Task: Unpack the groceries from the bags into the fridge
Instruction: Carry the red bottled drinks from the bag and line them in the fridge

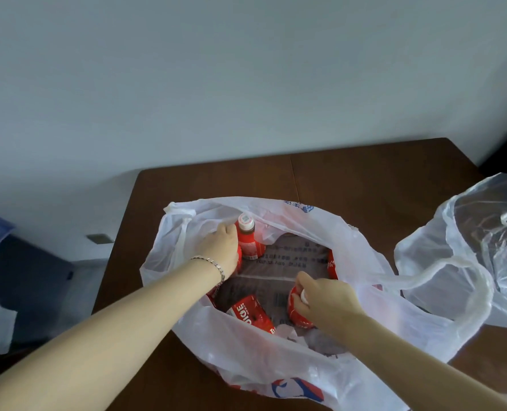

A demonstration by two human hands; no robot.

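A white plastic grocery bag (291,369) lies open on the brown table, with several red bottles inside. My left hand (221,252) is inside the bag and curls round a red bottle beside an upright red bottle with a white cap (248,237). My right hand (325,298) grips the white-capped top of another red bottle (296,312) at the bag's near right. One more red bottle (250,314) lies tipped near the front. A further red one (331,264) peeks out at the bag's right wall.
A second, clear plastic bag (468,247) sits crumpled on the table's right side. The brown table (350,176) stands against a pale wall. A dark blue object (24,277) and more plastic sit to the left, below table height.
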